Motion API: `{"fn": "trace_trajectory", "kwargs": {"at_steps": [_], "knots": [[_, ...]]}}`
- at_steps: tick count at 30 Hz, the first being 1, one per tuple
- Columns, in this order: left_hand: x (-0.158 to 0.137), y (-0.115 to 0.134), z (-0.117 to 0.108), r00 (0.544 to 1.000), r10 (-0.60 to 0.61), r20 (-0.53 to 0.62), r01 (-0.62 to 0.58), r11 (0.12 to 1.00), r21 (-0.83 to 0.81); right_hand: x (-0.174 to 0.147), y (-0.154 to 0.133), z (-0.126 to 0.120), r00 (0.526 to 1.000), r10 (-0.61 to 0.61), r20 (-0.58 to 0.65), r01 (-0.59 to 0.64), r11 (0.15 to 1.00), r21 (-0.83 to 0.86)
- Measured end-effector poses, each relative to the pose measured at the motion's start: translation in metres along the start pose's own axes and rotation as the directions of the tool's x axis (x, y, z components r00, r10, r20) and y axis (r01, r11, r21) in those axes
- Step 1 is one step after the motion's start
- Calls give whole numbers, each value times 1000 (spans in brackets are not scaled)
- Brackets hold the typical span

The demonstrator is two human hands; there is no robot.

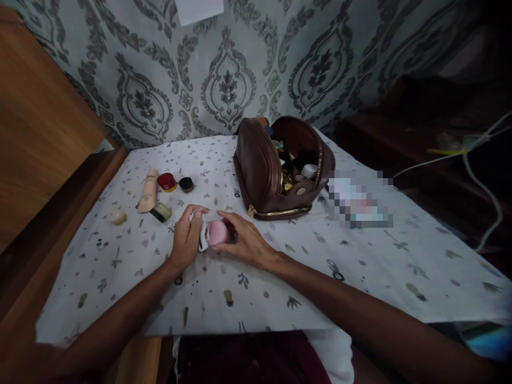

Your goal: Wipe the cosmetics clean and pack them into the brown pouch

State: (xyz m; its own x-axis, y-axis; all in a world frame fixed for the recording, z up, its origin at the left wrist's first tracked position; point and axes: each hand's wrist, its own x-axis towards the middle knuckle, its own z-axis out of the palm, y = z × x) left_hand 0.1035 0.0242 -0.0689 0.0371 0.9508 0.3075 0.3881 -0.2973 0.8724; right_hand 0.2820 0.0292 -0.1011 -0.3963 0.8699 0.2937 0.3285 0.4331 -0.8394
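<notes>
My left hand (188, 233) is closed around a crumpled white cloth or tissue (204, 237), whose patterned edge pokes out beside the thumb. Right against it, my right hand (246, 237) grips a small pink rounded container (218, 233) between thumb and fingers. The white cloth touches the pink container's left end. Both hands are just above the table's front middle. To the left lie a peach squeeze tube (148, 192), a red-lidded jar (167, 182), a small black-lidded jar (186, 184), a green-and-black box (161, 212) and a pale cream-coloured lump or jar (117, 216).
An unzipped brown cosmetics bag (258, 165) full of small items stands behind my right hand. Further right is a blurred-out flat object (360, 200). The table has a printed white cloth (272, 298); a wooden panel (44, 122) borders the left, and a white cable (486, 213) hangs right.
</notes>
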Motion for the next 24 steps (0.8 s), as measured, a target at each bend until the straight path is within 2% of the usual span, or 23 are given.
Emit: {"fn": "trace_trajectory", "kwargs": {"at_steps": [2, 5, 11, 14, 17, 20, 21, 24], "knots": [[3, -1, 0, 1000, -3, 17, 1, 996, 92, 1, 0, 0, 999, -46, 25, 48, 998, -49], [6, -3, 2, 995, -24, 100, 7, 985, 170, 1, 0, 0, 996, -54, 72, 61, 994, -94], [2, 2, 6, 988, -14, 152, -12, 985, 172, 1, -4, 0, 992, -107, 67, 116, 983, -143], [-1, 8, 6, 982, -78, 172, 66, 995, 70, 1, -5, -1, 986, -168, 24, 169, 981, -98], [-1, 3, 5, 968, -188, 169, 207, 973, -105, 2, -4, 1, 984, -177, 27, 177, 984, 13], [3, -14, 5, 911, -377, 169, 404, 897, -178, 3, -4, 4, 981, -188, 56, 182, 977, 109], [5, -21, 4, 891, -434, 134, 452, 873, -184, 3, -5, 5, 980, -192, 54, 184, 974, 130], [6, -30, 3, 904, -425, 52, 426, 882, -204, 0, -7, 5, 974, -222, 38, 215, 968, 131]]}}
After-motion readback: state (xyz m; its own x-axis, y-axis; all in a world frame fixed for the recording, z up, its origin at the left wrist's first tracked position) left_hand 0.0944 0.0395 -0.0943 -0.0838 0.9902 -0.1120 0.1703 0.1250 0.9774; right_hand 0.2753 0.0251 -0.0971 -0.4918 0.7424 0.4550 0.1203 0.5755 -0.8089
